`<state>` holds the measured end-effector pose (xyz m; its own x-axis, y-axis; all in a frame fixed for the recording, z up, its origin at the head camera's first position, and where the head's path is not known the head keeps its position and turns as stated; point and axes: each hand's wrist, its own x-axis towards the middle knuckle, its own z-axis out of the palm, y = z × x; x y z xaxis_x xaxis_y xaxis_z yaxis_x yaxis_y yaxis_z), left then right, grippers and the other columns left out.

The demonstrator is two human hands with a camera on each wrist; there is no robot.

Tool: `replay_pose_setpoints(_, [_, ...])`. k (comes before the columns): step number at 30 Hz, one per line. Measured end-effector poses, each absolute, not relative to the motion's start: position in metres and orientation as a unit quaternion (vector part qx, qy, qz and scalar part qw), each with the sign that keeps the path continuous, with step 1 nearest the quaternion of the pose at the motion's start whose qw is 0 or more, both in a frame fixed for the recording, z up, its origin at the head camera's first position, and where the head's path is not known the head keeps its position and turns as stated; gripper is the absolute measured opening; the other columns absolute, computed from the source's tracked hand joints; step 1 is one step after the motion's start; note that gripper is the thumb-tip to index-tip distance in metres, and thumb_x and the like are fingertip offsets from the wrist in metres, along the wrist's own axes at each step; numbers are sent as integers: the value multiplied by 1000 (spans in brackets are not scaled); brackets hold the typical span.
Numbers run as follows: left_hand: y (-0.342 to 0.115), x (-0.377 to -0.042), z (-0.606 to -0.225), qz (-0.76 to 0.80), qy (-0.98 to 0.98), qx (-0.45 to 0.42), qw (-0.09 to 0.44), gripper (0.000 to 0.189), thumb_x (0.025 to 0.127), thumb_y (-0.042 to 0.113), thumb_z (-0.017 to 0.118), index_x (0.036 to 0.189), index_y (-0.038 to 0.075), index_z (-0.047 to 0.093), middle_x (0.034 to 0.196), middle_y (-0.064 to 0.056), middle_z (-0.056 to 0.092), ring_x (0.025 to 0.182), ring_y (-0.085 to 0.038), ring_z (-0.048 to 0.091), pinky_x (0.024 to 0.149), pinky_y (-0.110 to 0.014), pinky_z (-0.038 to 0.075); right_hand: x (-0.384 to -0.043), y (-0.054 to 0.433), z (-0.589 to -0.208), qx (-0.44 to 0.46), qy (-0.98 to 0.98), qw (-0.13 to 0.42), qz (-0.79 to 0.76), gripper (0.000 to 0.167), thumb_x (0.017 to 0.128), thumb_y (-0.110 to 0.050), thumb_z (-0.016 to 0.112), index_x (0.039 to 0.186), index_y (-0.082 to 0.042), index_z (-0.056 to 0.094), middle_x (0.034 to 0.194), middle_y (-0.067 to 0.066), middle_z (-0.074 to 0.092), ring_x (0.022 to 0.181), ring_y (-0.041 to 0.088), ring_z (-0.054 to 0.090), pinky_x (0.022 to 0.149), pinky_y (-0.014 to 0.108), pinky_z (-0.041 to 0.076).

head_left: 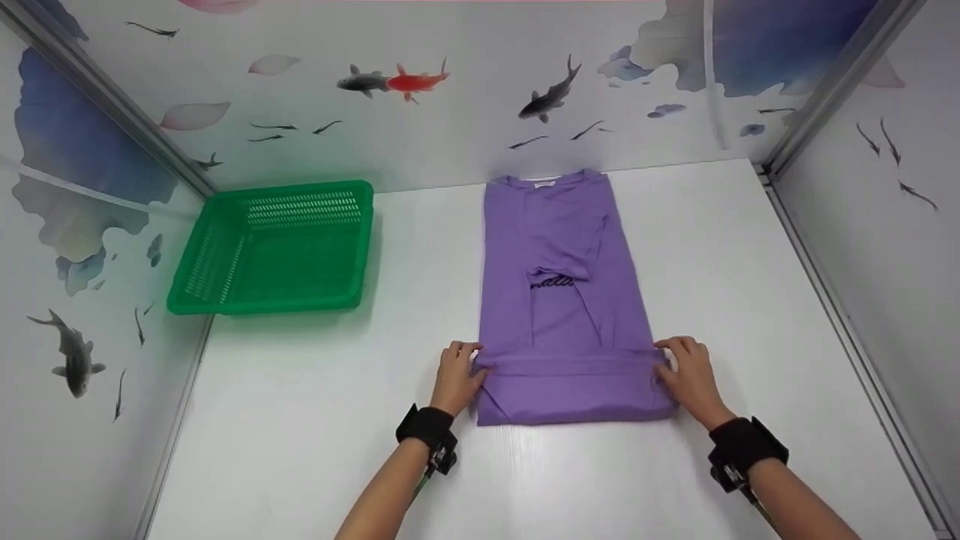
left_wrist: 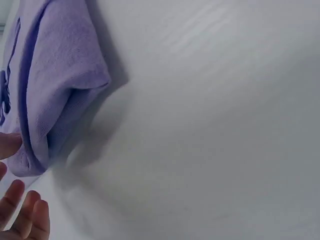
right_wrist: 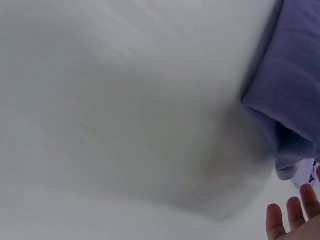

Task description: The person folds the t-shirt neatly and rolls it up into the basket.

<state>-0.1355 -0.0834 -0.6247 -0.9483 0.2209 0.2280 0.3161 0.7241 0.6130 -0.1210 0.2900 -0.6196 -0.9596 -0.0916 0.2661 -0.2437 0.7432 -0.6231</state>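
Observation:
A purple T-shirt [head_left: 562, 315] lies lengthwise on the white table, its sides folded in and its neckline toward the back wall. The near end is turned up into a wide flat fold, and some black lettering shows in the middle. At the left end of this fold, my left hand [head_left: 456, 377] pinches the cloth between thumb and index finger; its other fingers [left_wrist: 25, 215] stand off the fabric. My right hand [head_left: 691, 379] pinches the fold's right end the same way. In the right wrist view several of its fingers [right_wrist: 295, 212] are spread beside the cloth.
A green plastic basket [head_left: 270, 306] with perforated sides stands at the back left, near the wall. White panels [head_left: 465, 142] painted with fish and petals enclose the table [head_left: 420, 262] at the back and sides. Black straps with small cameras are on both wrists.

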Motion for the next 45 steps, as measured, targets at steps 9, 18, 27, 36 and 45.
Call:
replay_pose_setpoints(9, [-105, -90, -635, -221, -910, -347, 46, 22, 80, 19, 80, 100, 12, 76, 107, -1, 67, 101, -18, 59, 80, -34, 41, -71, 289, -635, 248, -918, 179, 254, 30, 61, 1, 85, 88, -5, 74, 93, 9, 70, 86, 30, 63, 72, 50, 48])
replay_pose_setpoints(18, [-103, -85, -649, -185, -917, -346, 74, 28, 76, 21, 82, 101, 13, 72, 108, -1, 66, 101, -18, 61, 81, -34, 43, -62, 301, -658, 295, -910, 198, 214, 46, 54, 4, 85, 98, 3, 74, 105, 16, 70, 96, 35, 64, 91, 57, 42])
replay_pose_setpoints(27, [-95, -92, -643, -175, -913, -350, 118, 15, 74, 4, 79, 83, 7, 68, 81, 0, 63, 73, -15, 61, 70, -27, 48, -67, 301, -659, 295, -901, 227, 221, 35, 55, 10, 82, 88, 4, 72, 95, 14, 70, 88, 31, 66, 105, 38, 38])
replay_pose_setpoints(36, [-111, -74, -607, -259, -883, -382, -81, 13, 78, 1, 73, 90, 2, 70, 85, -5, 71, 78, -12, 67, 72, -18, 51, -49, 311, -619, 299, -907, 65, 289, 19, 72, 9, 74, 89, 3, 70, 81, 10, 69, 73, 16, 65, 63, 35, 54])
replay_pose_setpoints(45, [-113, -107, -582, -359, -866, -343, -63, 14, 80, -5, 67, 94, -3, 66, 87, -12, 67, 77, -20, 63, 71, -24, 53, -79, 305, -590, 267, -884, 104, 369, 21, 71, 16, 68, 85, 0, 65, 76, 3, 60, 68, -1, 48, 53, 23, 41])
